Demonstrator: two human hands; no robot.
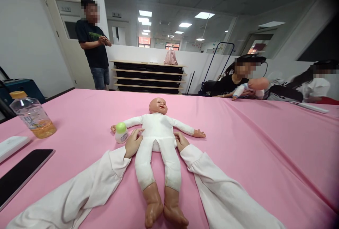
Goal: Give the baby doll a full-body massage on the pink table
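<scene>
A baby doll (158, 126) with a white cloth body and hard tan head, hands and feet lies face up, its feet toward me. My left hand (134, 143) is at its waist on the left, the thumb and fingers closed against the cloth. On the opposite side my right hand (182, 141) grips the waist with curled fingers, their tips partly hidden by the body. Just left of my left hand stands a small white bottle with a green cap (121, 133), close to one of the doll's hands.
On the left of the pink-covered table (238, 151) are a drink bottle (39, 125), a dark phone (23, 170) and a white object (13, 146). A person (92, 45) stands behind. Another person (227, 82) sits at right with a second doll (258, 84).
</scene>
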